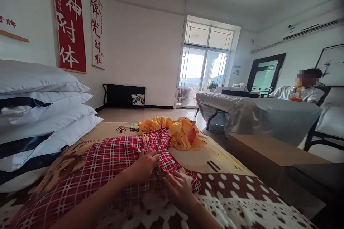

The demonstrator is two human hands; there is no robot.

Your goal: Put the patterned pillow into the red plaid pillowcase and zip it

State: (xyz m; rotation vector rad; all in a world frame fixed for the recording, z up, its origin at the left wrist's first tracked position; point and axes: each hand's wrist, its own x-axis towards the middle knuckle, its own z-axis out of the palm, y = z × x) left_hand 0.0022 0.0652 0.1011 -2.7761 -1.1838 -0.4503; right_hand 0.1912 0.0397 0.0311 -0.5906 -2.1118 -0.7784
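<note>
A red plaid pillowcase (113, 157) with white lines and a brown printed patch lies across the bed in front of me. Its left part looks plump; a looser flap spreads to the right. My left hand (147, 164) pinches the cloth near the flap, fingers curled. Just right of it and lower, my right hand (179, 185) grips the fabric's edge, thumb and fingers pressed together. A small dark gap shows in the fabric between both hands. Beyond them, touching the plaid cloth, lies a crumpled yellow cloth (185, 134).
White pillows (48, 114) with dark bands are stacked at left. The bed's patterned sheet (236, 189) is brown, white and cream. A cardboard box (274, 150) stands at right, before a plastic-covered table (258, 114). A person (313, 91) sits behind that table.
</note>
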